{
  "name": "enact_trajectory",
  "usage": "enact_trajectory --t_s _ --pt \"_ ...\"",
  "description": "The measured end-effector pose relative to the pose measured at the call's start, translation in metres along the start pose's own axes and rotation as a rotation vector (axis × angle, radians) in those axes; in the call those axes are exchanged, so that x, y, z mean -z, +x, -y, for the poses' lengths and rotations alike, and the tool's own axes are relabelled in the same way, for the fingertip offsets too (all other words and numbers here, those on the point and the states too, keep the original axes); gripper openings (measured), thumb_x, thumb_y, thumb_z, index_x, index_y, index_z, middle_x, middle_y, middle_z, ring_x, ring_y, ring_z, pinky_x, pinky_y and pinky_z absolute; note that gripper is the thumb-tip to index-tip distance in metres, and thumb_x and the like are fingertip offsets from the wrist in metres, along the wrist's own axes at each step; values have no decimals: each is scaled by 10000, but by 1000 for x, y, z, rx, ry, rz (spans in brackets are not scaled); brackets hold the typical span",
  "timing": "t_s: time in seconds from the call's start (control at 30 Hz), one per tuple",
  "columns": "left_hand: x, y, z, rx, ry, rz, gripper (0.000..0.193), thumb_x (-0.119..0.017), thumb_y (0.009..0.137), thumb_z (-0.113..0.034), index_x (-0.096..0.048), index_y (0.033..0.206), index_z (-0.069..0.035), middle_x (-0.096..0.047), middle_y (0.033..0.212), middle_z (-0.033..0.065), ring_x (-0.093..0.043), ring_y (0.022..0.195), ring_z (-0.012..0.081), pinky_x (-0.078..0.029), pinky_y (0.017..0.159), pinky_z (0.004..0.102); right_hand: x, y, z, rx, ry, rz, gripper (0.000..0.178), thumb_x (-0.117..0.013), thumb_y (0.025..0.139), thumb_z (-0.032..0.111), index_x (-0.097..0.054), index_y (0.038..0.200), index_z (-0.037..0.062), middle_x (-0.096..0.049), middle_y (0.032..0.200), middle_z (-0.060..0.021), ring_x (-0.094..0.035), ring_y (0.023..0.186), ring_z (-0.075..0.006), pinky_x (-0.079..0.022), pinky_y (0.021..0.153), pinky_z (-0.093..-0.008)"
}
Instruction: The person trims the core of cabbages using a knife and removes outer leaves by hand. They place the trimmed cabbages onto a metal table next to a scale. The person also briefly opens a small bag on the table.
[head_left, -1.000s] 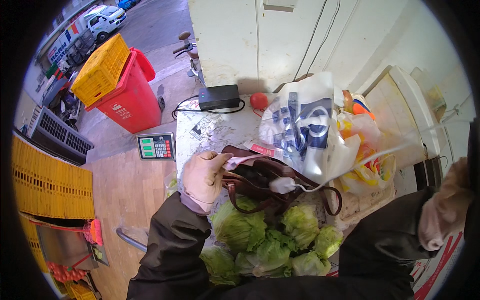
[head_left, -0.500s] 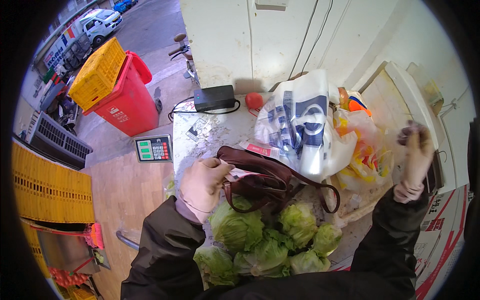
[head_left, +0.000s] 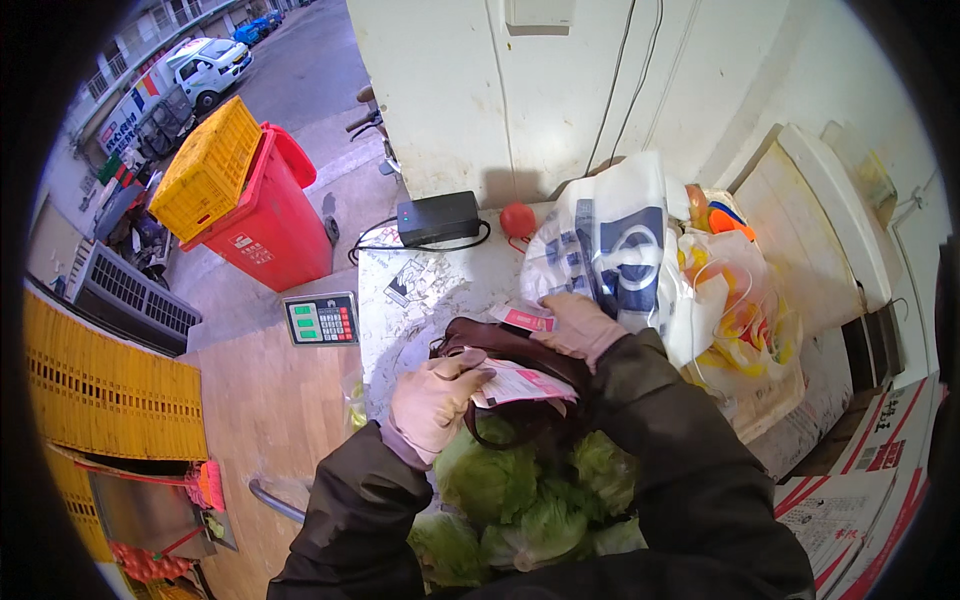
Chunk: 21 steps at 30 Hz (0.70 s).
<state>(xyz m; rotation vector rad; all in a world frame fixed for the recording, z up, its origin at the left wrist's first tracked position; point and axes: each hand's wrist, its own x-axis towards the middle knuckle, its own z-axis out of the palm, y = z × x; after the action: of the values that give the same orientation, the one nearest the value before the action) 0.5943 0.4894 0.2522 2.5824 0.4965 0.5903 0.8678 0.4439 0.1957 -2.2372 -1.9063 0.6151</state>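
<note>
A dark brown leather handbag (head_left: 468, 338) lies on the white table against several heads of lettuce (head_left: 487, 476). Folded pink-and-white papers (head_left: 525, 384) stick out over its opening. My gloved left hand (head_left: 435, 402) is closed on their left end, at the near side of the bag. Over the bag's far edge is my gloved right hand (head_left: 582, 328), its thumb and fingers closed round the right end of a small pink-and-white card (head_left: 524, 318). My right sleeve hides part of the bag and some lettuce.
Behind the bag stand a white-and-blue plastic bag (head_left: 610, 235), a clear bag with yellow and orange contents (head_left: 740, 300), a black power adapter (head_left: 438, 218) and a red round object (head_left: 517, 219). A scale keypad (head_left: 321, 319) sits left; beyond is a red bin (head_left: 270, 225) under a yellow crate (head_left: 203, 170).
My right hand has come from the far right, where it held something dark, to the handbag's far edge. My left hand has drawn the pink-and-white papers further out of the bag.
</note>
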Motion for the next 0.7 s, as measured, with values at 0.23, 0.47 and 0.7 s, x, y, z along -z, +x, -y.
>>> enact_trajectory --t_s 0.23,0.47,0.7 --pt "-8 3 7 42 -93 17 289 -540 759 -74 -667 1014 -122 -670 981 87 -645 865 288 -533 730 348 -30 23 -5 -124 64 124 307 -605 834 284 -653 1015 41 -660 933 -197 -629 878 -376 -490 792 -439" --pt "-17 8 18 274 -268 52 258 -555 760 -45 -675 983 -98 -661 890 132 -638 785 315 -521 689 359 15 -12 -10 -221 843 -393 226 -520 909 115 -640 1048 -17 -657 862 -79 -602 802 -139 -471 710 -282" --pt "-49 13 36 430 -428 -82 211 -568 828 -74 -657 1019 -52 -655 913 178 -631 882 338 -511 758 369 95 -82 44 326 1091 26 142 -618 845 44 -652 979 12 -586 1220 -130 -611 987 -188 -476 864 -289"
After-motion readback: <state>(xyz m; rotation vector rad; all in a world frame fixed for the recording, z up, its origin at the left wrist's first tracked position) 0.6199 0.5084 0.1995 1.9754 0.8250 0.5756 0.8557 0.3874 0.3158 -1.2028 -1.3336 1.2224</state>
